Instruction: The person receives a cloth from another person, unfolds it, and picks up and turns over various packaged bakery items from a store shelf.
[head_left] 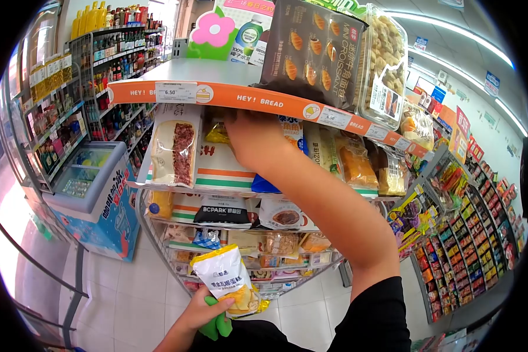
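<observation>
Low in the middle of the head view, my left hand (199, 311) is closed around a white and yellow cake packet (226, 280). A green item (219, 326), whose kind I cannot make out, is pressed in the same grip. My right hand (252, 136) reaches under the orange-edged top shelf into the second shelf. Its fingers are mostly in shadow beside a yellow packet (216, 133), so their grip is hidden. Left of it stands a bread packet with a dark red topping (176, 146); a blue packet (296, 132) is partly behind my wrist.
The orange shelf edge (240, 98) runs just above my right hand. On top are a brown croissant bag (314, 50) and a clear tub (384, 67). Lower shelves hold more packets, including a black one (223, 210). A chest freezer (91, 193) stands left.
</observation>
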`<state>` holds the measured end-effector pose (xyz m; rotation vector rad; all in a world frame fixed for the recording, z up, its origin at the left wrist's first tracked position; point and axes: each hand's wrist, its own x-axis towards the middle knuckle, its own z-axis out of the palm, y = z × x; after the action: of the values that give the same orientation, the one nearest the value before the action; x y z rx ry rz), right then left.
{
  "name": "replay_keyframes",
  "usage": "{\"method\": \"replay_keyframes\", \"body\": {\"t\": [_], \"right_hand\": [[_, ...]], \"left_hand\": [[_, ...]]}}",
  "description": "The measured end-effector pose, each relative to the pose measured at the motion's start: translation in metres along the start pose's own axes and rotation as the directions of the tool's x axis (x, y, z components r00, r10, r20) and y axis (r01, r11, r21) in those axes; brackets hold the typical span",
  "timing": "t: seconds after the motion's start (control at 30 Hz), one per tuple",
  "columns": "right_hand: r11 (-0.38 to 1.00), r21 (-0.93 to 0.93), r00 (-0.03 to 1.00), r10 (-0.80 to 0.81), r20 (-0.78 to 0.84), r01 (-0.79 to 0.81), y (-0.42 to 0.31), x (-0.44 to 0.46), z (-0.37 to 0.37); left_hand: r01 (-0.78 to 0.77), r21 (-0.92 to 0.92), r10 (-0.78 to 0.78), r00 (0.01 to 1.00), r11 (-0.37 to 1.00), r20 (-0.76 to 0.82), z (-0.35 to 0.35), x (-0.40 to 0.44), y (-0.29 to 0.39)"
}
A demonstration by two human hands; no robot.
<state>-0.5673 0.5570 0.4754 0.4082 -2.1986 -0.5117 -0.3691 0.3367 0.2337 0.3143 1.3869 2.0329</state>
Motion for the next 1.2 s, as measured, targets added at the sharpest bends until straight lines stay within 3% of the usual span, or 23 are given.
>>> {"method": "replay_keyframes", "body": {"t": [0.1,0.27,0.37,0.47,0.57,0.6,0.7,0.77,0.83,0.9,1.0,1.03,1.1,1.2], "right_hand": [[1.000,-0.011,0.996,-0.013,0.087,0.014,0.000,-0.001,-0.008],[0.987,0.112,0.993,-0.116,-0.035,0.119,-0.025,-0.040,-0.073],[0.938,0.336,0.994,-0.102,0.047,0.080,-0.054,-0.096,-0.132],[0.783,0.617,0.992,-0.123,0.021,0.084,-0.079,-0.127,-0.154],[0.539,0.829,0.989,-0.106,-0.105,0.146,-0.094,-0.135,-0.156],[0.491,0.861,0.991,-0.076,-0.110,0.133,-0.100,-0.139,-0.160],[0.417,0.909,1.000,0.018,-0.019,0.009,-0.118,-0.152,-0.185],[0.456,0.887,0.993,0.118,0.014,-0.066,-0.132,-0.163,-0.187],[0.562,0.822,0.973,0.227,-0.053,-0.086,-0.143,-0.171,-0.171],[0.523,0.818,0.935,0.351,0.052,-0.241,-0.155,-0.178,-0.168],[0.403,0.873,0.944,0.287,0.164,-0.275,-0.144,-0.217,-0.145],[0.356,0.846,0.893,0.364,0.265,-0.396,-0.153,-0.231,-0.139],[0.143,0.739,0.670,0.561,0.487,-0.658,-0.180,-0.264,-0.134],[-0.250,0.600,0.342,0.632,0.696,-0.760,-0.214,-0.288,-0.124]], "left_hand": [[0.001,-0.006,-0.001,1.000,1.000,-0.017,-0.003,-0.003,0.005],[0.008,-0.056,-0.012,0.997,0.998,-0.077,-0.016,-0.010,0.008],[0.032,-0.067,-0.040,0.993,0.997,-0.110,-0.026,-0.016,0.015],[-0.012,-0.129,0.001,0.996,0.992,-0.084,-0.039,-0.011,0.014],[-0.098,-0.011,0.097,0.991,0.995,-0.090,-0.055,-0.001,0.006],[-0.122,0.032,0.124,0.988,0.992,-0.090,-0.060,0.000,0.005],[0.111,0.019,-0.106,0.982,0.994,-0.157,-0.065,-0.007,0.011],[0.148,0.010,-0.145,0.983,0.989,-0.116,-0.067,-0.005,0.014],[0.157,0.015,-0.156,0.987,0.988,-0.028,-0.069,0.005,0.016],[0.182,0.056,-0.184,0.983,0.982,0.019,-0.076,0.012,0.010],[0.205,0.092,-0.212,0.974,0.974,0.076,-0.079,0.024,0.007],[0.213,0.092,-0.221,0.971,0.973,0.090,-0.078,0.026,0.008],[0.238,0.091,-0.246,0.965,0.967,0.094,-0.075,0.025,0.007],[0.265,0.076,-0.271,0.959,0.961,0.081,-0.069,0.019,0.003]]}}
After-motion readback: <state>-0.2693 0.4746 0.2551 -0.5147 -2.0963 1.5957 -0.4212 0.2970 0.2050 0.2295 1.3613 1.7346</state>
